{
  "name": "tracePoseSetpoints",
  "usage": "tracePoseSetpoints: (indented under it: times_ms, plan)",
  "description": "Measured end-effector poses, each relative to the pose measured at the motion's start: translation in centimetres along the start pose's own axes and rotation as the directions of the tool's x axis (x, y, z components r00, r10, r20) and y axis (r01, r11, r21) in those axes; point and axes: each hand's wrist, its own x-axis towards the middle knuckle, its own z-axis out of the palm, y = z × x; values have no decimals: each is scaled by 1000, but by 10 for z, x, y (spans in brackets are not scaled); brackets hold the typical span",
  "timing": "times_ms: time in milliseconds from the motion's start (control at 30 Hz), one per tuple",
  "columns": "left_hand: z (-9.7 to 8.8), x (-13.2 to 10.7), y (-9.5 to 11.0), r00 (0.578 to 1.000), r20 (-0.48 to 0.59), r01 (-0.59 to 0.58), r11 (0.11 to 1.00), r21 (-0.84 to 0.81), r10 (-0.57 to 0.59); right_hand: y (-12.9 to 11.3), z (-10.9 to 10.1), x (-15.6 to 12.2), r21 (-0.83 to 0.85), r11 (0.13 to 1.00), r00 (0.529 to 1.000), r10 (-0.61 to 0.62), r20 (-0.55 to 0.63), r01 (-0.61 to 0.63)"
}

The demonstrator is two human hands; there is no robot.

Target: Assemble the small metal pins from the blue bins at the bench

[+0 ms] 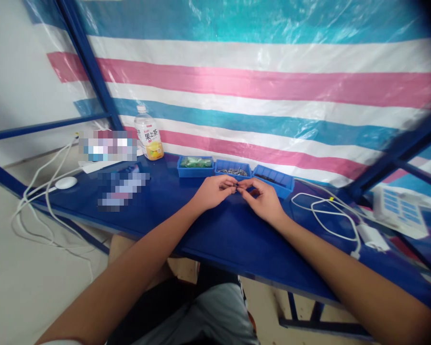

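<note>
My left hand (215, 191) and my right hand (260, 199) meet fingertip to fingertip over the blue table (208, 235), both pinched on a small dark part (237, 188) that is too small to name. Just behind them stand three blue trays in a row. The left tray (196, 166) holds green pieces, the middle tray (232, 169) holds small metal parts, and the right tray (273, 181) holds dark parts.
A bottle of yellow drink (149, 139) stands at the back left. A white round device (66, 182) with white cables lies at the left edge. A white cable (326, 211) and a charger (371, 237) lie at the right. A striped plastic sheet hangs behind.
</note>
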Motion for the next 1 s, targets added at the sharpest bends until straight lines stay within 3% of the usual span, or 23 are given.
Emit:
tracePoseSetpoints:
  times_ms: [233, 433, 767, 1000]
  plan:
    - [3, -1, -6, 999, -29, 33, 998, -49, -34, 2, 2, 0, 100, 986, 991, 134, 1, -133]
    - [2, -4, -1, 998, 58, -2, 999, 46, 0, 5, 6, -2, 149, 981, 990, 113, 87, -125]
    - [-1, -2, 5, 995, -94, 26, 998, -51, -31, 9, 3, 0, 128, 979, 987, 157, 47, -161]
    - [0, -1, 4, 997, -50, 55, 990, -132, -62, 11, 7, -1, 157, 977, 989, 136, 63, -144]
